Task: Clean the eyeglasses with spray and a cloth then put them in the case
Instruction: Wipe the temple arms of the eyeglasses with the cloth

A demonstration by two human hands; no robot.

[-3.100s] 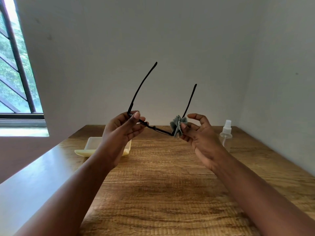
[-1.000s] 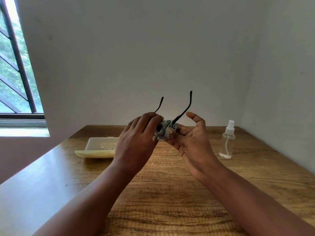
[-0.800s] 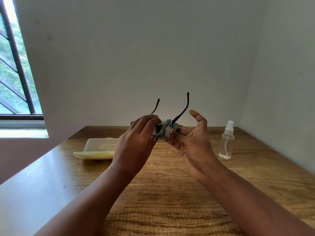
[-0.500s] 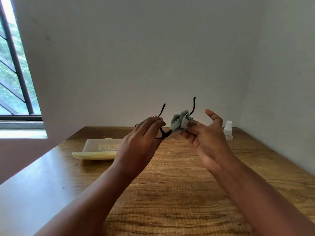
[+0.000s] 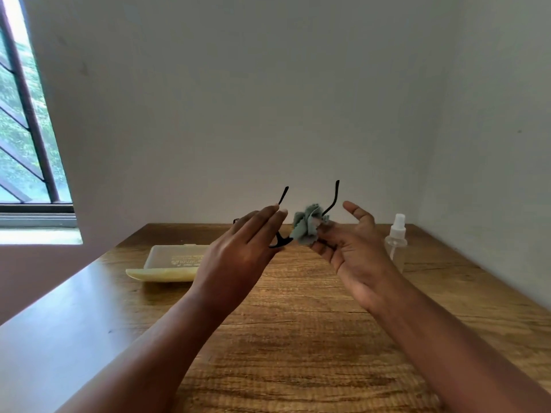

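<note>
The left hand [image 5: 238, 257] steadies the eyeglasses [image 5: 280, 241] above the tabletop [image 5: 298, 338] so right-hand fingers [image 5: 323, 234] can pinch the cloth [image 5: 307, 223] around one lens (case [image 5: 167, 263] waits open at nine o'clock).

both forearms bare to the frame edge, left hand [image 5: 238, 257] and right hand [image 5: 354, 251] ungloved.

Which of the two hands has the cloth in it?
The right hand: its fingers pinch the bunched grey cloth against the glasses. The left hand holds only the frame.
</note>
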